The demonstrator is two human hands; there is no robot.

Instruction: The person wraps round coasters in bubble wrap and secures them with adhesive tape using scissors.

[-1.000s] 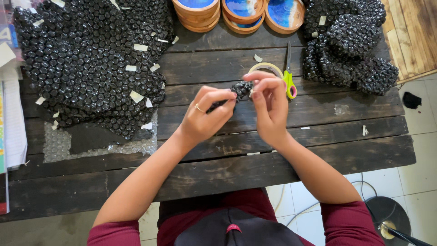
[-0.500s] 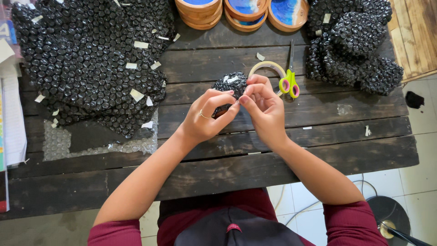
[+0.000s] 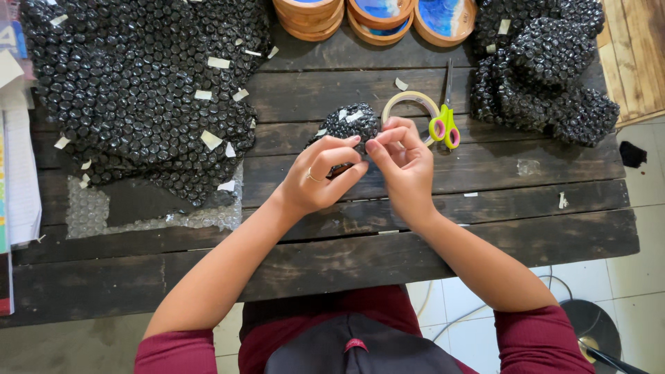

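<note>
My left hand [image 3: 320, 177] and my right hand [image 3: 404, 165] meet over the middle of a dark wooden table [image 3: 485, 228]. Between them sits a small parcel wrapped in black bubble wrap [image 3: 353, 123], with pale tape pieces on it. Both hands pinch at its near side; my left hand wears a ring. A roll of clear tape [image 3: 409, 104] lies just behind my right hand. Scissors with pink and green handles [image 3: 445, 119] lie beside the roll.
A large heap of black bubble wrap [image 3: 138, 90] dotted with tape scraps covers the table's left. Several wrapped black parcels [image 3: 547, 62] are piled at the far right. Round wooden pieces with blue centres [image 3: 374, 12] line the far edge. Papers [image 3: 17, 180] hang off the left side.
The parcel has shifted left and turned between my hands. My hands have drawn slightly nearer to me, uncovering more of the tape roll.
</note>
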